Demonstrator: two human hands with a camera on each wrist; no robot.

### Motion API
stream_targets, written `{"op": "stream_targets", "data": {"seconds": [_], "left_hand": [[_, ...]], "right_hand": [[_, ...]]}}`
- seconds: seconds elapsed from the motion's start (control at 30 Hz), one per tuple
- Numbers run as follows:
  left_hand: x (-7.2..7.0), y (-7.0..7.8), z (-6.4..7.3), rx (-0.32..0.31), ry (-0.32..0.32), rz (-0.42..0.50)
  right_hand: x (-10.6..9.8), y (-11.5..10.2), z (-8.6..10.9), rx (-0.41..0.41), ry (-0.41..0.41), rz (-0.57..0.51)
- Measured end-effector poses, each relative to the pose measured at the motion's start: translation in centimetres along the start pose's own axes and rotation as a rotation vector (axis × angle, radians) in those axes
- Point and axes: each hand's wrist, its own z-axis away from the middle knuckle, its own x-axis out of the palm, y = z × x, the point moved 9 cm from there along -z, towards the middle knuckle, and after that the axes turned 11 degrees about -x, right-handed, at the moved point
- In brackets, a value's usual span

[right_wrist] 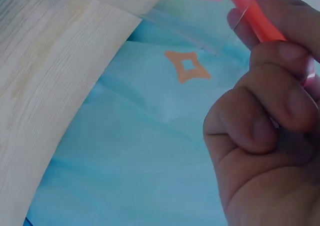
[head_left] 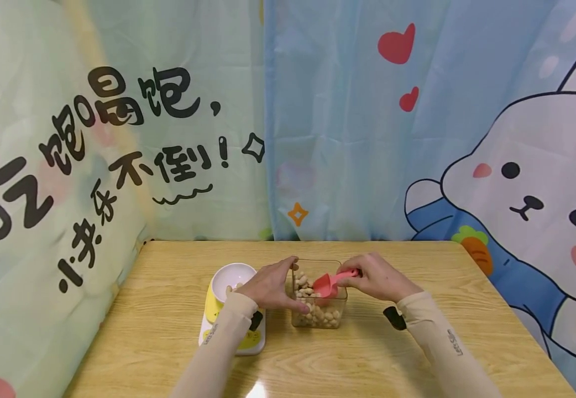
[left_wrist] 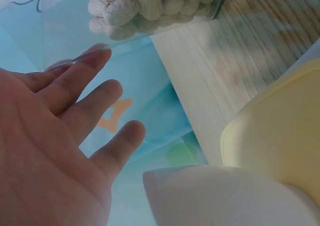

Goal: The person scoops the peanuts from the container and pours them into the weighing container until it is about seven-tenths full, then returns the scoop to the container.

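A clear rectangular container (head_left: 319, 319) holds several peanuts (head_left: 325, 316) in their shells. My right hand (head_left: 375, 276) grips a pink scoop (head_left: 325, 286) by its handle, the scoop's head inside the container over the peanuts. In the right wrist view, the fingers (right_wrist: 245, 116) curl round the handle. At the container's left side is my left hand (head_left: 270, 287), its thumb along the near wall and a fingertip at the far corner. The left wrist view shows those fingers (left_wrist: 80, 80) spread and nearly straight, the fingertips right at the container wall.
Left of the container, a white bowl (head_left: 230, 271) with a few peanuts in it sits on a white and yellow base (head_left: 255, 349), partly hidden by my left arm. All this stands on a wooden table (head_left: 392, 365). A printed curtain (head_left: 318, 166) hangs behind the table's far edge.
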Motion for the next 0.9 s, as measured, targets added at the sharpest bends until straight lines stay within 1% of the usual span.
{"op": "stream_targets", "data": {"seconds": [0.1, 0.27, 0.4, 0.53, 0.63, 0.8, 0.9], "left_hand": [[0.2, -0.1, 0.0, -0.004, -0.006, 0.005], [0.3, 0.0, 0.0, 0.000, -0.010, 0.008], [0.1, 0.0, 0.1, -0.001, -0.006, 0.004], [-0.1, 0.0, 0.2, -0.001, -0.003, 0.009], [-0.2, 0.0, 0.1, 0.002, 0.001, 0.010], [0.0, -0.2, 0.1, 0.001, 0.003, 0.008], [0.2, -0.2, 0.0, -0.001, 0.006, 0.006]], "right_hand": [[-0.1, 0.3, 0.3, 0.004, 0.016, -0.026], [-0.4, 1.0, 1.0, 0.047, 0.073, -0.072], [-0.5, 1.1, 0.9, 0.042, 0.102, -0.065], [-0.6, 0.1, 0.3, 0.007, 0.086, 0.008], [-0.8, -0.5, 0.0, -0.002, 0.057, 0.064], [-0.6, -1.0, -0.2, 0.008, -0.009, 0.096], [-0.3, -1.1, -0.3, -0.015, -0.014, 0.101]]}}
